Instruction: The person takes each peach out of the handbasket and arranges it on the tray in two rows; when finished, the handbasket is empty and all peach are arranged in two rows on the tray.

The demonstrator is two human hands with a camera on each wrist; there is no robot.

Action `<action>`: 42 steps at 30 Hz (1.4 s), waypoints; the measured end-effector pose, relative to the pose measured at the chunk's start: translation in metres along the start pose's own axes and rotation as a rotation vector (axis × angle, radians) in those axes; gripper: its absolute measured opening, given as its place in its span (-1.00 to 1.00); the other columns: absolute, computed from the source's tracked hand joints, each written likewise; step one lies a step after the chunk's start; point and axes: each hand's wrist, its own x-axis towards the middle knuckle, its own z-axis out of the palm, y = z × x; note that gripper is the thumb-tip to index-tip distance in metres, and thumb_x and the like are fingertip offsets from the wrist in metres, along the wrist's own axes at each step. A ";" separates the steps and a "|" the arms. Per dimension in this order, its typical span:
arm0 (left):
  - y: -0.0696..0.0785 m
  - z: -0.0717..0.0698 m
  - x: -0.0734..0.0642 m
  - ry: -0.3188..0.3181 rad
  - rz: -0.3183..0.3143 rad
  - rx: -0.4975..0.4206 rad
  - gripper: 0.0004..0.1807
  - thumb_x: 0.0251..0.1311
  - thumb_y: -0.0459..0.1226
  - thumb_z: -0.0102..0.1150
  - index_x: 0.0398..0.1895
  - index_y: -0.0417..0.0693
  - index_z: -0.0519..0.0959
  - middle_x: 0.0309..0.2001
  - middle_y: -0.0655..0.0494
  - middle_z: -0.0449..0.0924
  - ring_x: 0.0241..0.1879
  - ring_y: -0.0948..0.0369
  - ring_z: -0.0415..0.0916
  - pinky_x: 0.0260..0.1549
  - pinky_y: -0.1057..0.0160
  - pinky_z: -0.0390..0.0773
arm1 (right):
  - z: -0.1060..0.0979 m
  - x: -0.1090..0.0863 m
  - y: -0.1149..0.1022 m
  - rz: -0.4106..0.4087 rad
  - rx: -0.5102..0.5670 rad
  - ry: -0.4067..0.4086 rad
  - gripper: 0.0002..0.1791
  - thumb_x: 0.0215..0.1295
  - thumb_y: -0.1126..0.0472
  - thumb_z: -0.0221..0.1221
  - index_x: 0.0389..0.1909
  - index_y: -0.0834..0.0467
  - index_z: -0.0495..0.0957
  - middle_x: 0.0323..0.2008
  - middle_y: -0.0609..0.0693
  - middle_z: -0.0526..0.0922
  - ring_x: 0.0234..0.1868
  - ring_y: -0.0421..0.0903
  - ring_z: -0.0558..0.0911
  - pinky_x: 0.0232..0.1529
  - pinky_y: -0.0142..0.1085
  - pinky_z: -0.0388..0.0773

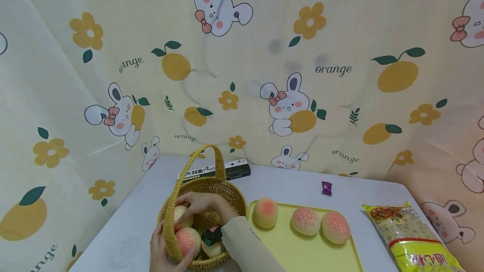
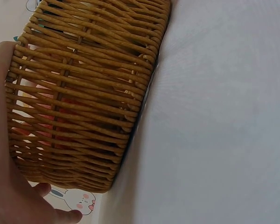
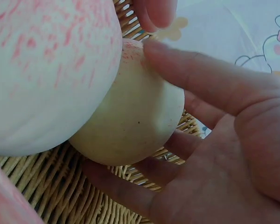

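Note:
A yellow wicker basket (image 1: 235, 194) with a tall handle stands on the table. My right hand (image 1: 202, 203) reaches inside it and holds a pale peach (image 3: 135, 107) at the basket's left side, thumb on top and fingers curled beneath. Another pink-speckled peach (image 1: 188, 240) lies beside that one, nearer to me. A third peach (image 1: 213, 250) in the basket is partly covered by the black wrist camera. With its thumb at the rim and fingers along the outside, my left hand (image 1: 161, 252) grips the basket's near left side. The left wrist view shows the woven wall (image 2: 84, 88) close up.
Right of the basket lies a yellow tray (image 1: 295, 251) bearing three peaches (image 1: 305, 221) along its far part. A dark pasta box (image 1: 238, 169) sits behind the basket. Farther right are a small purple wrapped candy (image 1: 327, 188) and a bag of dried food (image 1: 412, 234). Patterned cloth surrounds the table.

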 end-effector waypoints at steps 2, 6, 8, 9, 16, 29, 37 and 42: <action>0.000 0.000 0.000 -0.006 0.005 -0.002 -0.18 0.03 0.02 0.49 0.33 -0.11 0.42 0.45 -0.29 -0.07 0.36 -0.32 -0.04 -0.03 -0.46 0.36 | 0.000 0.001 0.001 -0.005 -0.008 -0.001 -0.48 0.24 0.36 0.33 0.25 0.16 0.55 -0.02 -0.21 0.62 -0.06 -0.35 0.55 -0.01 -0.45 0.50; -0.001 0.000 -0.002 -0.005 0.014 -0.002 -0.21 0.04 -0.01 0.50 0.31 -0.09 0.42 0.45 -0.29 -0.07 0.35 -0.33 -0.03 -0.05 -0.46 0.38 | 0.001 0.001 0.002 -0.001 -0.033 0.009 -0.48 0.23 0.36 0.34 0.24 0.16 0.55 -0.01 -0.21 0.62 -0.07 -0.35 0.55 -0.02 -0.45 0.50; 0.000 0.000 -0.002 -0.002 0.012 0.002 -0.20 0.03 -0.01 0.50 0.32 -0.11 0.42 0.45 -0.29 -0.06 0.36 -0.32 -0.03 -0.05 -0.46 0.38 | 0.000 0.000 0.002 -0.003 -0.032 0.015 -0.49 0.22 0.37 0.35 0.22 0.17 0.56 -0.01 -0.19 0.63 -0.07 -0.35 0.55 -0.02 -0.45 0.50; 0.000 0.000 -0.001 -0.001 0.004 0.009 -0.17 0.02 0.01 0.50 0.33 -0.11 0.41 0.45 -0.28 -0.06 0.36 -0.31 -0.02 -0.03 -0.46 0.37 | 0.000 0.000 0.002 -0.004 -0.035 0.021 -0.49 0.21 0.37 0.36 0.22 0.17 0.57 -0.01 -0.18 0.63 -0.07 -0.34 0.55 -0.02 -0.45 0.50; 0.003 0.001 0.000 0.000 0.004 0.020 -0.12 -0.01 0.06 0.52 0.36 -0.08 0.39 0.45 -0.24 -0.05 0.37 -0.27 -0.02 0.00 -0.45 0.35 | -0.006 -0.007 -0.001 0.018 -0.012 0.106 -0.52 0.16 0.35 0.39 0.14 0.16 0.61 -0.09 -0.20 0.62 -0.15 -0.30 0.57 -0.11 -0.42 0.54; -0.005 0.002 0.001 0.045 0.103 0.006 -0.24 -0.02 -0.10 0.55 0.25 -0.14 0.46 0.39 -0.26 0.04 0.35 -0.28 -0.01 0.00 -0.43 0.25 | -0.033 -0.037 -0.002 -0.043 0.017 0.215 -0.45 0.23 0.28 0.38 0.26 0.15 0.54 0.08 -0.17 0.60 -0.07 -0.29 0.59 -0.10 -0.38 0.56; -0.003 0.001 0.000 0.046 0.123 -0.003 -0.19 -0.08 -0.14 0.58 0.27 -0.16 0.43 0.39 -0.26 0.03 0.34 -0.26 -0.01 0.01 -0.40 0.26 | -0.051 -0.073 -0.007 -0.073 0.016 0.279 -0.43 0.26 0.26 0.36 0.30 0.18 0.51 0.06 -0.12 0.61 -0.05 -0.22 0.61 -0.09 -0.32 0.58; -0.003 0.001 0.000 0.044 0.098 -0.026 -0.19 -0.11 -0.13 0.61 0.25 -0.15 0.45 0.39 -0.23 0.03 0.35 -0.22 -0.01 0.06 -0.37 0.24 | -0.058 -0.102 -0.010 -0.082 0.000 0.332 -0.45 0.25 0.27 0.37 0.27 0.08 0.53 0.14 -0.08 0.56 0.00 -0.17 0.61 -0.06 -0.27 0.59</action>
